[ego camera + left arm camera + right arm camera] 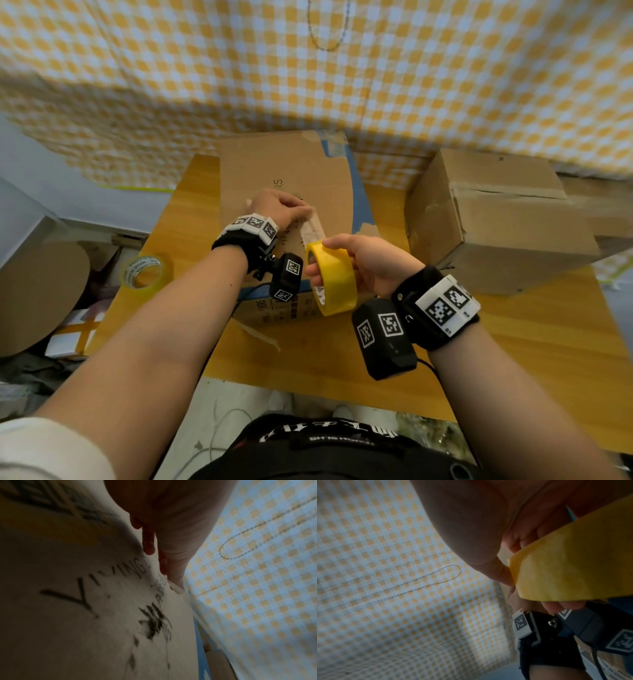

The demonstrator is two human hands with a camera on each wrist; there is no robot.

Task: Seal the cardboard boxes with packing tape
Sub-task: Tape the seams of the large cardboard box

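A flat cardboard box (291, 171) with black print lies on the wooden table (342, 363); its printed top (68, 601) fills the left wrist view. My left hand (305, 212) rests on the box top, and its straight fingers (176, 582) press down the free end of a pale tape strip (313, 229). The strip runs back to a yellow tape roll (337, 284), held just above the box's near edge. My right hand (320, 257) grips that roll (573, 566), thumb on top and fingers underneath.
A second, taller cardboard box (507, 233) stands at the right on the table. A spare clear tape roll (144, 274) lies at the table's left edge. A yellow checked cloth (342, 85) hangs behind. Clutter and a round cardboard piece (37, 294) sit off to the left.
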